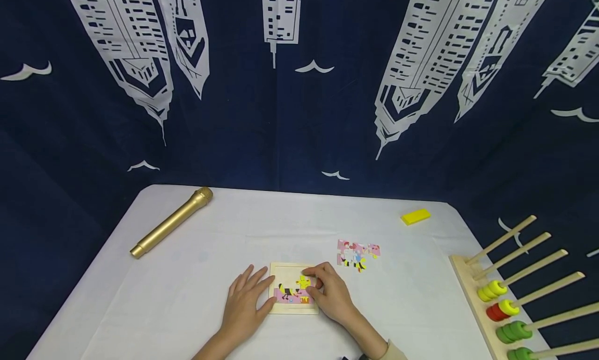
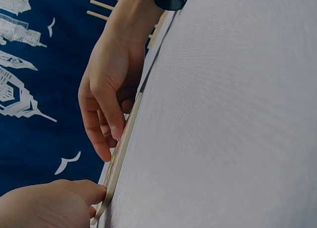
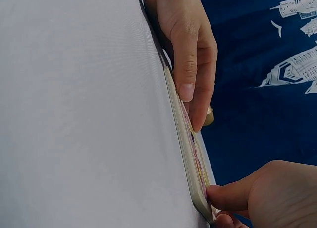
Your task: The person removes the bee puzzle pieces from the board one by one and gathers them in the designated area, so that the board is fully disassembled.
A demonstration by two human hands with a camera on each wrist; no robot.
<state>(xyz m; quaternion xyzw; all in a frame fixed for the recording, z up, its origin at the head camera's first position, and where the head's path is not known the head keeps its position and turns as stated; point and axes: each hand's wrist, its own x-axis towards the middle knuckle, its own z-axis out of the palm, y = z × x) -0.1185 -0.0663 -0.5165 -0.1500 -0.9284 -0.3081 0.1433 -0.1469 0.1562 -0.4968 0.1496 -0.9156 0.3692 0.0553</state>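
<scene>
A light wooden puzzle tray [image 1: 294,309] lies on the table, its lower part filled with pink pieces showing a bee. My left hand [image 1: 246,304], fingers straight and spread, steadies the tray's left edge with index finger and thumb. Over the right side, my right hand [image 1: 333,293] pinches a puzzle piece [image 1: 303,282] with a yellow figure between thumb and index finger. From the left wrist, the right hand [image 2: 106,74] bends down over the tray. The right wrist view shows the tray's edge [image 3: 185,148] side-on, with the left hand [image 3: 185,39] at its far end.
Several loose puzzle pieces [image 1: 351,253] lie beyond the tray to the right. A gold microphone [image 1: 170,223] is at the back left, a yellow block [image 1: 415,217] at the back right. Along the right edge stands a wooden peg rack [image 1: 472,292] with coloured rings.
</scene>
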